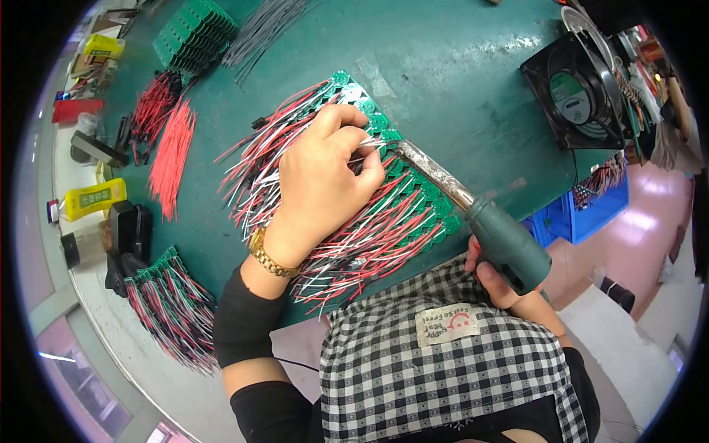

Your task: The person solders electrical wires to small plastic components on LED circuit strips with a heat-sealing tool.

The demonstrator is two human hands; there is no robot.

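Observation:
My left hand [325, 170] is over a panel of green circuit boards [436, 214], thumb and fingertips pinched on a thin wire at the board edge. Red, white and black wires [377, 244] fan out from the boards toward me and the left, partly beneath that hand. My right hand [498, 284] grips the green handle of a soldering iron [509, 240] from below. Its worn metal shaft points up and left, with the tip at the boards right beside my left fingertips. The exact contact of tip and wire is too small to make out.
Stacked green boards [192, 37] and grey wires [266, 33] lie at the far left. Red wire bundles [173, 159] and a wired board panel [173, 310] are on the left. A black fan [580, 96] stands at the right, above a blue crate [598, 207].

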